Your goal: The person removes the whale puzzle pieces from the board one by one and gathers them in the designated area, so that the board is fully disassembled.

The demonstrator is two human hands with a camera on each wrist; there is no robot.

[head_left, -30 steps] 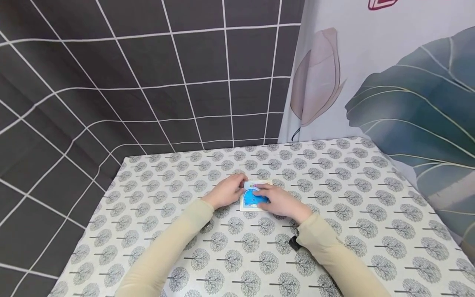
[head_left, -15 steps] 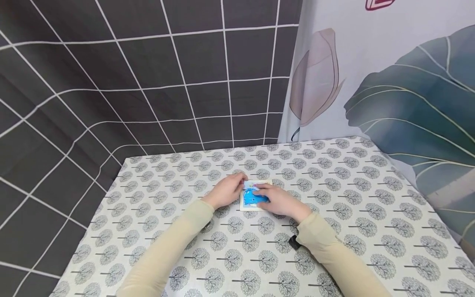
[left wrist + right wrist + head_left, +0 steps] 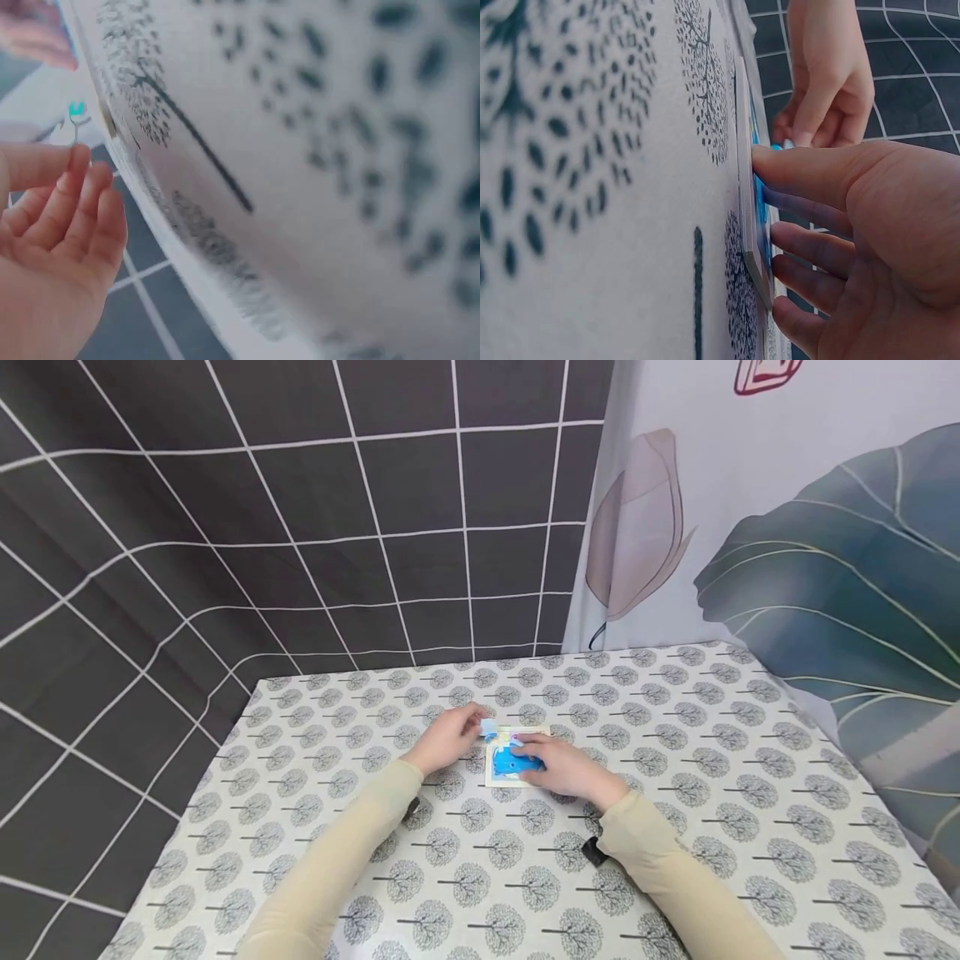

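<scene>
One small blue-and-white piece [image 3: 489, 727] pinched in the fingers of the left hand [image 3: 448, 741].
It sits at the picture board's far left corner, contact unclear, with the left hand nearer; the right hand [image 3: 566, 766], fingers apart, rests over the right part of the picture board [image 3: 498, 782], on the table [image 3: 465, 868].

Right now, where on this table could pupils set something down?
Bare cloth lies left of the left sleeve, right of the right sleeve, between them, and beyond the board up to the dark curtain. It is crowded at the board: right hand over it, left hand beside it holding a piece.
</scene>
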